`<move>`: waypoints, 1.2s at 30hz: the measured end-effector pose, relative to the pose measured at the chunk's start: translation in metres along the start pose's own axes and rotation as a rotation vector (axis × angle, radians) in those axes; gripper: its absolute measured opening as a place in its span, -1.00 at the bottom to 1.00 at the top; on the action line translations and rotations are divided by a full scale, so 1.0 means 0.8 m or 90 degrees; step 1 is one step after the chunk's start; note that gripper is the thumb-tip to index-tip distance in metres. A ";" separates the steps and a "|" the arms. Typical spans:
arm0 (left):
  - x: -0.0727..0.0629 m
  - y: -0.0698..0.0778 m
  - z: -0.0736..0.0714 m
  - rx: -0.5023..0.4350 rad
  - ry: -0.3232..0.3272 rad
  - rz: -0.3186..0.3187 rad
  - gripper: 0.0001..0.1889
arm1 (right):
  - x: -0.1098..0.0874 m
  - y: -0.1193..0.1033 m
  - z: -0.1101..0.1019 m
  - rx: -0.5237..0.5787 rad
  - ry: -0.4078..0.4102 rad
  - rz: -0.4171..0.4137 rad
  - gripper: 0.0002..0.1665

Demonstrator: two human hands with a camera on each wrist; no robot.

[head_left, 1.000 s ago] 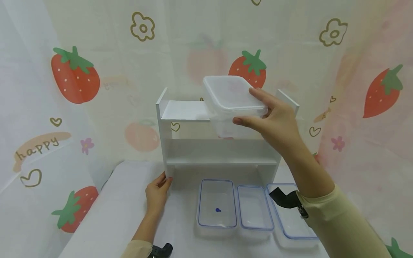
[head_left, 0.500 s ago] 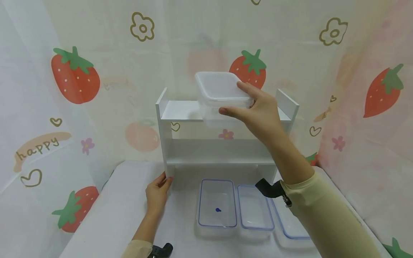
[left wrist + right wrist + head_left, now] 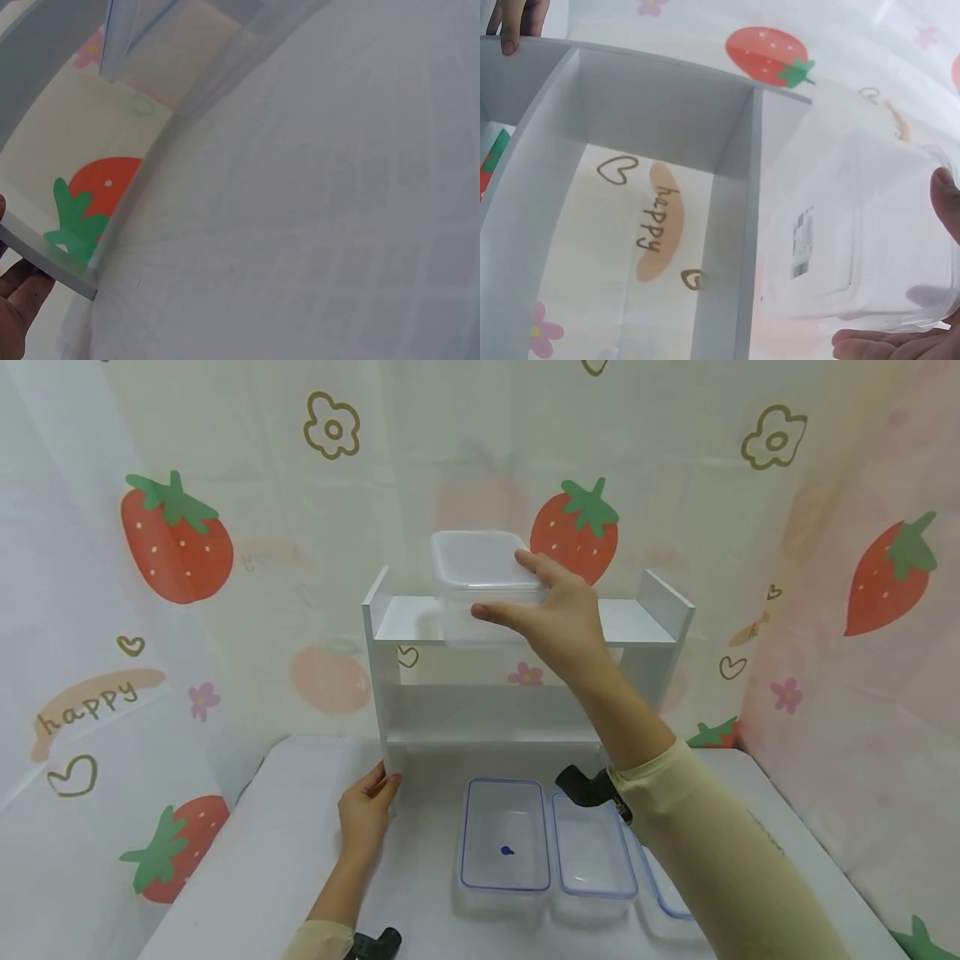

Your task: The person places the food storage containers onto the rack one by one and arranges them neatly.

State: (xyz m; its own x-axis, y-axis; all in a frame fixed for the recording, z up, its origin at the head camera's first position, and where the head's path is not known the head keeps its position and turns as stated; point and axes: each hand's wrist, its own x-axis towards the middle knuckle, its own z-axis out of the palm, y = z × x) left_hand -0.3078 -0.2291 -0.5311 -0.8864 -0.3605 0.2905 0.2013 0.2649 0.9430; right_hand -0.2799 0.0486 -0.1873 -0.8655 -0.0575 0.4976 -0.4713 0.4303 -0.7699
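Observation:
A clear plastic food container (image 3: 480,560) with a frosted white lid is held at the height of the top shelf, left of its middle. My right hand (image 3: 566,627) grips its right side, thumb on the near wall and fingers toward the lid. A small printed label shows on the container (image 3: 855,232) in the right wrist view; whether its base touches the shelf I cannot tell. Low on the white shelf unit (image 3: 495,714), my left hand (image 3: 365,814) pinches the left side panel. In the left wrist view, that hand's fingers (image 3: 26,296) lie against the panel (image 3: 49,262).
Under and before the unit stand several clear containers with blue rims: one at left (image 3: 504,827), one in the middle (image 3: 592,852), and one at right (image 3: 667,889), partly hidden by my right sleeve. A strawberry-print curtain (image 3: 247,427) hangs behind the white-covered table (image 3: 262,835).
My right hand has carried the lidded container leftward over the top shelf, rising slightly and then lowering a little. The left hand has stayed on the side panel.

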 end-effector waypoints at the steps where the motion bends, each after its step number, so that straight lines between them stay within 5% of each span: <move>1: 0.000 0.000 0.000 0.000 -0.001 -0.001 -0.49 | 0.002 0.000 0.003 0.001 0.000 0.003 0.17; 23: 0.002 -0.002 -0.001 0.002 -0.005 0.001 -0.50 | 0.027 -0.008 0.073 0.010 0.034 -0.046 0.18; 36: -0.001 0.002 -0.003 -0.009 -0.018 -0.007 -0.49 | 0.043 -0.008 0.097 -0.029 0.036 -0.002 0.18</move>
State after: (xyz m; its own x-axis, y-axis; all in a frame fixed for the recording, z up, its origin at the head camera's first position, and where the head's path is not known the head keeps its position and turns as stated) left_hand -0.3059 -0.2303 -0.5293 -0.8999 -0.3383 0.2752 0.1966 0.2486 0.9484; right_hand -0.3203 -0.0262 -0.1965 -0.8520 -0.0082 0.5235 -0.4652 0.4705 -0.7498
